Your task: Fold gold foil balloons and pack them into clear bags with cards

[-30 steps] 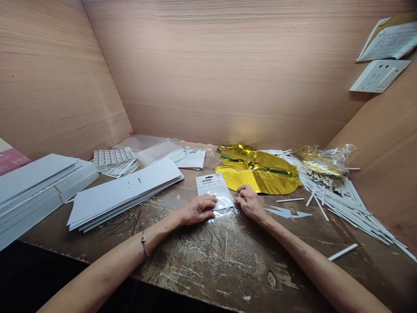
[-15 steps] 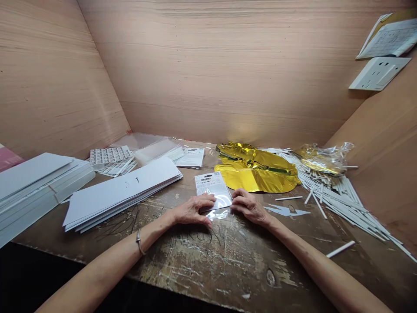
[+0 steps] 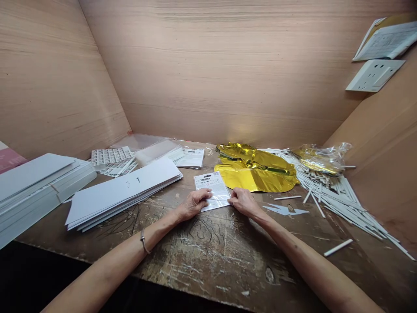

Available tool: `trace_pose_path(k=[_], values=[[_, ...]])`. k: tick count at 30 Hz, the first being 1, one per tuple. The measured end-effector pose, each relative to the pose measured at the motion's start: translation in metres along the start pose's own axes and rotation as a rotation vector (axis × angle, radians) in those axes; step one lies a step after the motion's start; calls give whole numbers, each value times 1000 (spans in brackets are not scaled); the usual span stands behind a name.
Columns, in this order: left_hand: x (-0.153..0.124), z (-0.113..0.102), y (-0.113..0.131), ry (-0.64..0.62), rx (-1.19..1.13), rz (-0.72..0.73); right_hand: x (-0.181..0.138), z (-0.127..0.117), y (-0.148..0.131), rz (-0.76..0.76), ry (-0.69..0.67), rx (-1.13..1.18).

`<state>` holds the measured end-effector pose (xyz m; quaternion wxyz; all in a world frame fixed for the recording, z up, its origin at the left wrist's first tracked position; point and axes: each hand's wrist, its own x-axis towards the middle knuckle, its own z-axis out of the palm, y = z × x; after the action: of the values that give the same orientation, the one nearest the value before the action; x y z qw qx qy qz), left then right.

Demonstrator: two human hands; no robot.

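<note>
A printed white card in a clear plastic bag (image 3: 213,188) lies on the worn table in front of me, its hang-hole end pointing away. My left hand (image 3: 194,204) is closed on the bag's near left corner, thumb on top. At the near right corner, my right hand (image 3: 243,201) pinches the edge with curled fingers. The bag's near edge runs straight between both hands. Just behind my right hand are shiny gold foil balloons (image 3: 257,174), lying flat in a pile.
Left of the bag lies a stack of long white cards (image 3: 124,191), with a clear box of cards (image 3: 48,187) beyond it. Sticker sheets (image 3: 112,157) and more printed cards (image 3: 192,157) are at the back. White sticks (image 3: 345,204) spread over the right side.
The loose clear flap at the bag's near end no longer sticks out; the near edge is now straight. My left fingers went from spread flat to gripping the left corner.
</note>
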<state>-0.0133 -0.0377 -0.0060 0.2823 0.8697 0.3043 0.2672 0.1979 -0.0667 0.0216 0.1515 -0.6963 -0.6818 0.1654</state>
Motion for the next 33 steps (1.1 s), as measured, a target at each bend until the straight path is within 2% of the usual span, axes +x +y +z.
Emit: trace_pose_path(k=[4, 8, 13, 16, 19, 23, 26, 30, 33], values=[[-1, -1, 2, 7, 73, 3, 8, 2, 3, -2, 47, 155], [-6, 0, 3, -32, 133, 25, 7, 1, 22, -29, 71, 230], [-9, -2, 3, -131, 229, 52, -19, -9, 56, -120, 310, 22], [-8, -3, 3, -151, 232, 45, -31, -8, 53, -201, 375, -41], [-8, -2, 0, -146, 211, 44, -31, 0, 33, -256, 300, -29], [-9, -1, -2, -167, 252, 41, -18, 10, 9, -160, 118, -44], [-8, -2, 0, -187, 287, 78, -7, 11, 7, -69, 130, -98], [-7, -5, 4, -186, 290, 120, 8, 2, 12, 67, 34, -81], [-10, -8, 5, -202, 257, 173, 16, -6, 14, 113, 31, -116]])
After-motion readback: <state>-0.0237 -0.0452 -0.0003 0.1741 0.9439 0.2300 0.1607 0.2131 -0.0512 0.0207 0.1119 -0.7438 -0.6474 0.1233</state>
